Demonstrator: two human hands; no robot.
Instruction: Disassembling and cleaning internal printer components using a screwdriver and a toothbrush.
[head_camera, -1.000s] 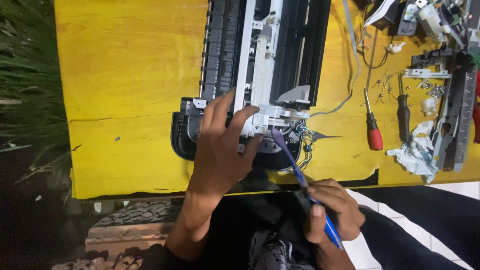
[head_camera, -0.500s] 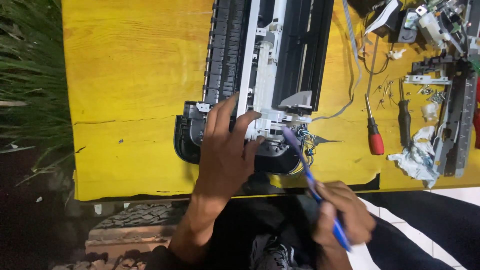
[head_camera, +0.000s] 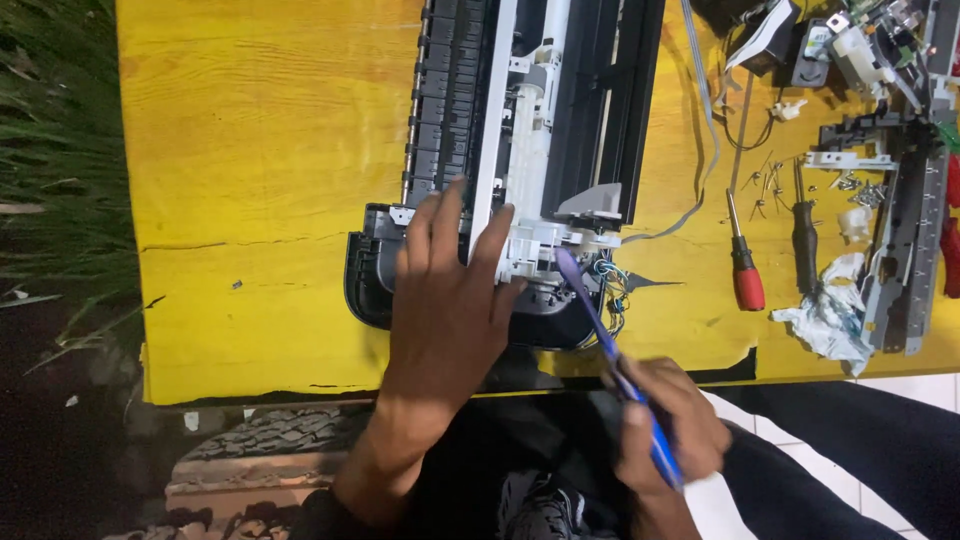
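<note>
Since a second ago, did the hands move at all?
Barely. The right hand slid slightly right along the table edge, still gripping the blue tool, its tip at the machine's white end. The left hand stays pressed on it; the red screwdriver hasn't moved.

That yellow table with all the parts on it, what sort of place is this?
Probably a makeshift outdoor repair spot: a worn yellow wooden table beside grass, a dismantled black-and-white printer mechanism, and a red-handled screwdriver among loose screws.
</note>
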